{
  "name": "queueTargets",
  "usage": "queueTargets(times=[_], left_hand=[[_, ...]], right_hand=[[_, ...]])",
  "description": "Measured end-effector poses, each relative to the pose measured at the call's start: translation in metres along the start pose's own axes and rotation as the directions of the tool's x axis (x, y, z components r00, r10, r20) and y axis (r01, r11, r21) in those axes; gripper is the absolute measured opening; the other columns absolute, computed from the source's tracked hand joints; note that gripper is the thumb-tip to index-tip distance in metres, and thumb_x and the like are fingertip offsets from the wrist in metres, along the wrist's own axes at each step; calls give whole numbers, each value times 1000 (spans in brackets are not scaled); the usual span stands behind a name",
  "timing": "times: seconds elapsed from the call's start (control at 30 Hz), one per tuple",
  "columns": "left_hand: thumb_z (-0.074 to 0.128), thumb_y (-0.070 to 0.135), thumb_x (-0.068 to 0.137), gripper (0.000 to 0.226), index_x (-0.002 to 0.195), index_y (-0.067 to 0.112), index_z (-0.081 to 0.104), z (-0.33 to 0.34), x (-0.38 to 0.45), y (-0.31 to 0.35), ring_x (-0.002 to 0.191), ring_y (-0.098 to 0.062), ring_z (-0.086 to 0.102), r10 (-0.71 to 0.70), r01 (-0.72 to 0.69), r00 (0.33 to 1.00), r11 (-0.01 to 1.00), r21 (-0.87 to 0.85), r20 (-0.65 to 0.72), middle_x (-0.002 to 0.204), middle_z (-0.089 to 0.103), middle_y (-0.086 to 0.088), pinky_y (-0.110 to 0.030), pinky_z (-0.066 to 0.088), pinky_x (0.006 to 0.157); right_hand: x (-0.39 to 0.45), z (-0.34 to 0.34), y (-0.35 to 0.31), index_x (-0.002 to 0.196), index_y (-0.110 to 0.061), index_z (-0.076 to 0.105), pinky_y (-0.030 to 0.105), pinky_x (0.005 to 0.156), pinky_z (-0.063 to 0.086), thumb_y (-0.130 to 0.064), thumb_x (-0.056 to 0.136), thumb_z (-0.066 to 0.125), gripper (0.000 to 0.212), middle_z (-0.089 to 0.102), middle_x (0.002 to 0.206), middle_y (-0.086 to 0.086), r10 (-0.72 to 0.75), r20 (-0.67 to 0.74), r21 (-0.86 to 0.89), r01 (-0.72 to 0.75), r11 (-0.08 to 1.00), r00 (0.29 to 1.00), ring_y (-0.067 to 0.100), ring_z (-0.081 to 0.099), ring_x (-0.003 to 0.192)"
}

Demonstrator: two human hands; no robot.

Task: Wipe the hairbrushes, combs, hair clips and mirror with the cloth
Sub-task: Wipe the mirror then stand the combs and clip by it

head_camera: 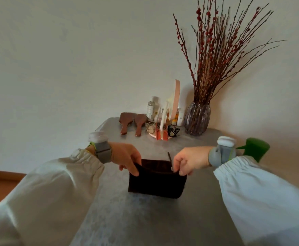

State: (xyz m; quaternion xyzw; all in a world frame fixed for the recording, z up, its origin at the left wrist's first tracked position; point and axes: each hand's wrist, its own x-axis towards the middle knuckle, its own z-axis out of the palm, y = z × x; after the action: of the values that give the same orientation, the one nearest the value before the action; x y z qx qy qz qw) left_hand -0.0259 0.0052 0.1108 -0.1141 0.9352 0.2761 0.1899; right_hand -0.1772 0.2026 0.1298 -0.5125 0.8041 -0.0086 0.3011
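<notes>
At the centre of the frame both hands hold a dark brown cloth by its upper edge: the left hand pinches the upper left corner between thumb and curled fingers, and the right hand pinches the upper right corner the same way. The cloth's lower part rests folded on the grey surface. Above it, toward the far end, two wooden hairbrushes lie side by side, bristles down. Just right of them stands a pink mirror on a tray with bottles and a dark hair clip. A glass vase of red-budded branches stands further right.
</notes>
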Motion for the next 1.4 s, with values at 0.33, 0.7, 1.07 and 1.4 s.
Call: queueTargets(times=[0.33,0.7,1.07,1.4], left_hand=[[74,25,79,44,119,18,57,21,70,-39,92,-18,56,-224,32,730,955,-295,-645,109,54,-2,-26,44,78],[71,41,77,47,119,23,58,60,79,-47,109,-22,54,-215,259,895,964,62,-391,125,48,-3,-31,46,91],[57,22,90,38,127,13,54,62,84,-36,115,-23,55,-291,283,786,954,-101,-546,129,54,-9,-25,42,88],[58,29,90,36,124,17,53,61,95,-20,117,-25,52,-292,251,785,956,-151,-546,130,54,-7,-30,41,96]], right_hand=[[66,7,28,129,-15,53,23,91,40,-17,92,57,37,59,129,4,183,-649,251,-19,968,739,19,56,116],[88,81,15,121,-33,57,35,102,38,-50,85,58,40,46,136,-5,-89,-281,-168,42,985,955,19,44,124],[134,107,14,147,-45,2,46,116,-10,-60,95,12,55,-9,159,-13,28,-283,-168,-79,983,959,17,-11,146],[109,70,124,150,-35,2,52,116,-2,-50,99,12,55,-6,160,-3,555,-325,17,-582,813,766,27,-2,147]])
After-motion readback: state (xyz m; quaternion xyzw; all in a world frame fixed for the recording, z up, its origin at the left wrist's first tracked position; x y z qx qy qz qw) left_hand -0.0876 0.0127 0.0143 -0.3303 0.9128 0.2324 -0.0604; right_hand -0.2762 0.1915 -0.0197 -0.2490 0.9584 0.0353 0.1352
